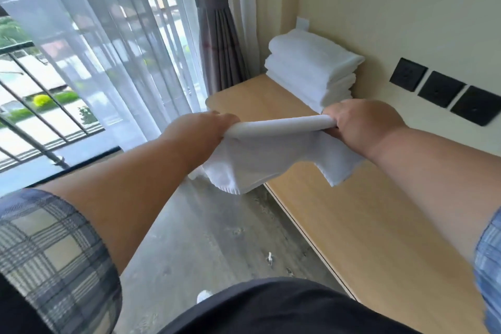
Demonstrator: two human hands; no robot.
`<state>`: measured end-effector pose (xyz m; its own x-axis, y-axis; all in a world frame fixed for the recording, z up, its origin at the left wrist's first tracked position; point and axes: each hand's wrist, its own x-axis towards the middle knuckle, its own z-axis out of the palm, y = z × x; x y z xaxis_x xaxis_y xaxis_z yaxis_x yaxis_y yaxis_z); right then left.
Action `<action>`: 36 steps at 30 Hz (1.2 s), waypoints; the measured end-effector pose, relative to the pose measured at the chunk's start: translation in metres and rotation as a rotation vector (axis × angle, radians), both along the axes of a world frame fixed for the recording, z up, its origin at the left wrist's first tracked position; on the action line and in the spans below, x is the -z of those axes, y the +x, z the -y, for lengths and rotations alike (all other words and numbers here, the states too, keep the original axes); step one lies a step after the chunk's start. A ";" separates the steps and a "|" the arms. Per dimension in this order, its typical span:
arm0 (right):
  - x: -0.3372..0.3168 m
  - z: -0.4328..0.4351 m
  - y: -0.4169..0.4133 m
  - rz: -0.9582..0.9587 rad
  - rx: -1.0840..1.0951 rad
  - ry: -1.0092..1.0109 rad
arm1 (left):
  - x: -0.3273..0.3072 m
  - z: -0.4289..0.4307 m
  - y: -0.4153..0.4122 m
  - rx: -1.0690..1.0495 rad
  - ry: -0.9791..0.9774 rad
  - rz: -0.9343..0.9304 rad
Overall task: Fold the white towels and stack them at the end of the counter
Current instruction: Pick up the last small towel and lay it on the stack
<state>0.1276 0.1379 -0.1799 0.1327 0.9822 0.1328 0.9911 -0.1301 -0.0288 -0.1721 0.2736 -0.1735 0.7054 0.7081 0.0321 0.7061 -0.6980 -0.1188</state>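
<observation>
A white towel hangs in the air above the near edge of the wooden counter, doubled over so its top fold runs straight between my hands. My left hand grips the fold's left end and my right hand grips its right end. The loose lower part droops past the counter's edge toward the floor. At the counter's far end, against the wall, sits a stack of folded white towels, just beyond my right hand.
Three black wall sockets sit on the wall to the right above the counter. A grey tied curtain and sheer white curtains hang at the window on the left. Grey floor lies below.
</observation>
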 end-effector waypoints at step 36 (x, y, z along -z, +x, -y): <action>-0.098 -0.297 0.203 0.045 0.773 -0.066 | -0.092 -0.500 0.368 0.784 0.090 0.104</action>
